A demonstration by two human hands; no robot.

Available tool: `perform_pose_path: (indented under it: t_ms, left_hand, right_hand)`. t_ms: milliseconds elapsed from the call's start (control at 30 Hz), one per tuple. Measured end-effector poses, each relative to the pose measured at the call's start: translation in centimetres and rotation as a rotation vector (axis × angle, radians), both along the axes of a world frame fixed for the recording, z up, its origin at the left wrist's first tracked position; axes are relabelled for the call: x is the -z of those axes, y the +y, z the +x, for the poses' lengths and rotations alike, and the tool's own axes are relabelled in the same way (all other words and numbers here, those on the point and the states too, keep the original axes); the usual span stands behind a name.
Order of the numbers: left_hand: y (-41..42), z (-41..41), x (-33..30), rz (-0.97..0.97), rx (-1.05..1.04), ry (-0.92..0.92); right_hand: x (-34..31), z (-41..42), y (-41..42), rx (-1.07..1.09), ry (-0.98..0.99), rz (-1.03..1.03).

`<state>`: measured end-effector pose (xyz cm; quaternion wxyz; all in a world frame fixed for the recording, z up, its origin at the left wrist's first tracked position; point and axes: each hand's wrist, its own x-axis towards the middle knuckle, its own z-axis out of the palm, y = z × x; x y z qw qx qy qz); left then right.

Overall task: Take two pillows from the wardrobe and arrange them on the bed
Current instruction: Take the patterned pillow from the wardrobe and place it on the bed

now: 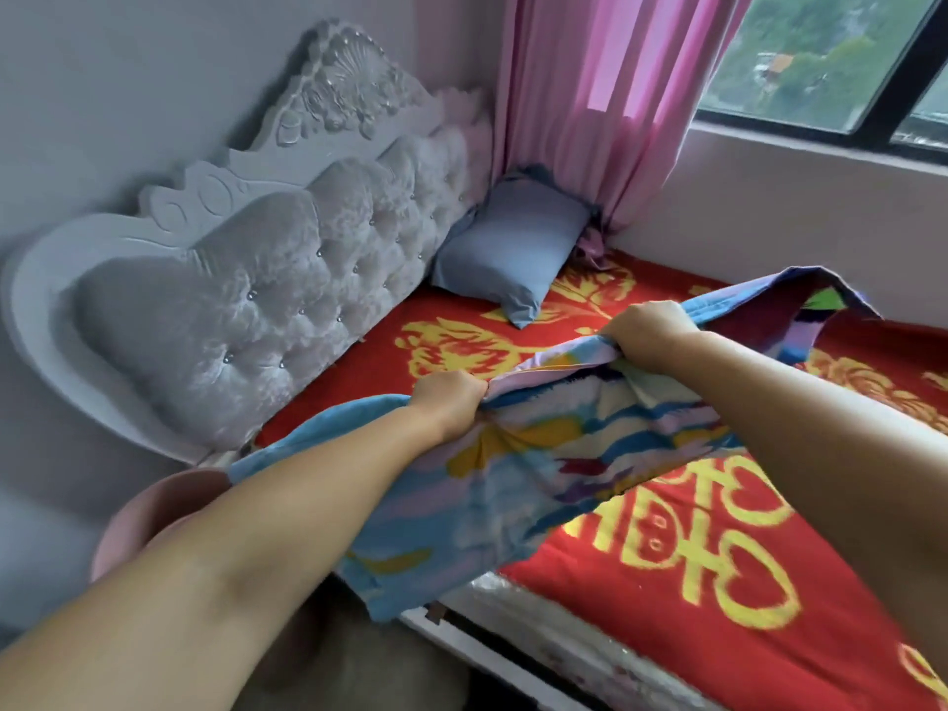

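Observation:
A plain blue pillow [513, 246] leans in the far corner of the bed, against the tufted grey headboard [287, 279] and the wall. A second pillow [538, 469] in a multicoloured blue, yellow and purple cover lies flat and floppy across the near side of the bed. My left hand [449, 402] grips its top edge on the left. My right hand [651, 333] grips the same edge further right. The bed [718, 556] carries a red blanket with yellow patterns.
A pink curtain [605, 94] hangs in the corner behind the blue pillow, with a window [831, 59] to its right. A pink round object [154, 510] sits beside the bed at the lower left. The bed's pale frame edge [538, 638] runs along the bottom.

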<state>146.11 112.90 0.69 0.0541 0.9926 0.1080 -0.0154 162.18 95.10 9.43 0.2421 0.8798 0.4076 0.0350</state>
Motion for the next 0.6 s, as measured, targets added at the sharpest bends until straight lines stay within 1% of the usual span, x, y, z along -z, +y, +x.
perform_pose_path:
  t_ms: [67,200,300,400,500,600]
  left_hand:
    - [2.6,3.0,0.6,-0.031,-0.052,-0.006]
    - [7.6,8.3,2.3,-0.050,-0.148,0.062]
    - [11.5,10.9,4.0,-0.039,-0.218,0.138]
    - [15.6,12.6,6.4,-0.072,-0.282,0.204]
    - [20.1,14.5,9.1,-0.108,-0.311,0.245]
    - [24.8,16.8,11.9,-0.208,-0.311,0.280]
  right_hand:
    - [0.4,3.7,3.6,-0.042,-0.021,-0.018]
    - [2.2,10.4,10.6,-0.113,-0.005,-0.092]
    - [3.9,13.6,15.5,-0.140,0.054,-0.118]
    - [6.7,15.7,20.3,-0.174,0.126,-0.152]
    - [9.4,17.9,24.8,-0.118,0.225,-0.128]
    - [12.6,20.2,29.1,-0.012,0.321,-0.065]
